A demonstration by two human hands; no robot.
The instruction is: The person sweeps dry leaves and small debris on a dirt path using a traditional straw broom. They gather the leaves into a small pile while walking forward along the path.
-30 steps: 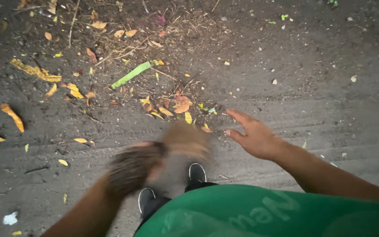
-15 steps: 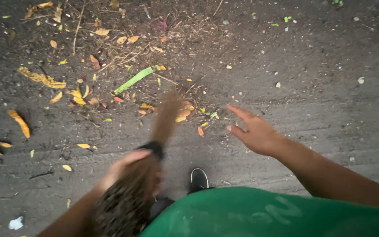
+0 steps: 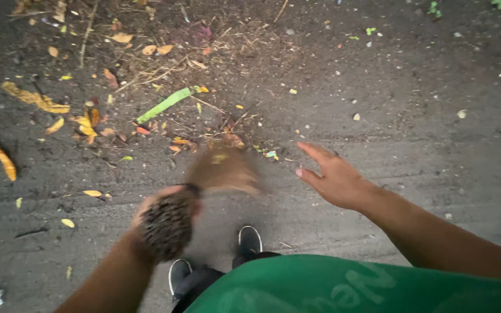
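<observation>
Keep your left hand (image 3: 158,203) clenched on the broom (image 3: 172,217), bristles low toward the leaves (image 3: 178,142) ahead; right hand (image 3: 334,179) spread, empty.

Left hand (image 3: 160,206) is seen at seven o'clock, fist closed around a bundled handle, forearm extended up from the lower edge. Right hand (image 3: 334,177) is held at three o'clock, palm down, fingers (image 3: 314,152) spread and pointed toward ten o'clock, nothing gripped. Right forearm is angled in from four o'clock.
</observation>
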